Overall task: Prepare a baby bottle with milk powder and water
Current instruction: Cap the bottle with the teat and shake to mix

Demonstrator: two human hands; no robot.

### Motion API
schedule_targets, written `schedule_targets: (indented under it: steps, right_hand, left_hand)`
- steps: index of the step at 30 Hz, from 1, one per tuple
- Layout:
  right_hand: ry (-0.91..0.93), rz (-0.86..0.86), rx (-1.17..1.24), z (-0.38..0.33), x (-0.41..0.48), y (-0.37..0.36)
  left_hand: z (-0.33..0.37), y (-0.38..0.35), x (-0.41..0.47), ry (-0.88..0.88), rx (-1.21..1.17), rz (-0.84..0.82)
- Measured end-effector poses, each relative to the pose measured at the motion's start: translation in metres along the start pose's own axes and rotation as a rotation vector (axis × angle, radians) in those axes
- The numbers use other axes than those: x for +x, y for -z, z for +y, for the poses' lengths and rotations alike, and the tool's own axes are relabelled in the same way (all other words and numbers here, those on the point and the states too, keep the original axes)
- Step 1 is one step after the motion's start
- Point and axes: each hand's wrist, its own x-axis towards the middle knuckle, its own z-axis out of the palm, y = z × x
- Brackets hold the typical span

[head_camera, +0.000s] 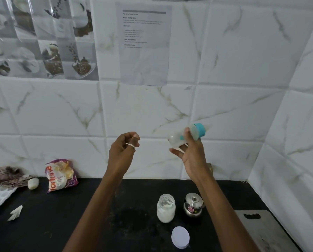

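1. White round lid point(180, 237) lies flat on the black counter point(42, 224) at 6 o'clock.
2. Just beyond it stands an open glass jar point(166, 209) part full of white powder, a small steel pot point(193, 206) just beside it at 3 o'clock.
3. Left grip point(123, 148), raised above the counter, is loosely curled and holds nothing.
4. Right grip point(190, 153), at 3 o'clock of it, clasps the blurred, tilted baby bottle point(175, 138), teal collar point(200, 130) toward 2 o'clock.
5. Fortune packet point(61, 176) leans on the tiled wall point(152, 110) at 9 o'clock.
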Motion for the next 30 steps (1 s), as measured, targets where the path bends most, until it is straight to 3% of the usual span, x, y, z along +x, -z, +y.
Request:
schedule_targets:
  steps: [3, 5, 8, 12, 17, 21, 25, 30]
  right_hand:
    - [-0.060, -0.170, -0.268, 0.005, -0.004, -0.005]
    - [-0.059, -0.165, -0.223, 0.005, -0.002, -0.004]
    - [-0.010, 0.009, 0.029, 0.003, 0.003, -0.005]
    - [-0.038, -0.156, -0.262, 0.007, -0.001, -0.014]
    - [0.004, 0.014, -0.013, 0.003, 0.011, -0.022]
    - [-0.042, -0.165, -0.290, 0.007, 0.010, -0.030]
    - [0.011, 0.022, -0.005, 0.011, 0.016, -0.028]
    - [-0.026, -0.151, -0.314, 0.026, 0.012, -0.034]
  left_hand:
    - [0.000, 0.000, 0.003, 0.010, -0.008, 0.007]
    - [-0.001, 0.000, 0.004, 0.015, -0.018, 0.003]
    - [-0.003, 0.002, 0.005, 0.015, -0.028, -0.007]
    - [-0.006, 0.006, 0.008, 0.023, -0.028, 0.006]
    - [-0.011, 0.009, 0.011, 0.029, -0.039, 0.003]
    - [-0.010, 0.013, 0.014, 0.027, -0.046, 0.012]
    - [-0.012, 0.015, 0.015, 0.023, -0.048, 0.005]
    - [-0.015, 0.018, 0.017, 0.050, -0.066, 0.025]
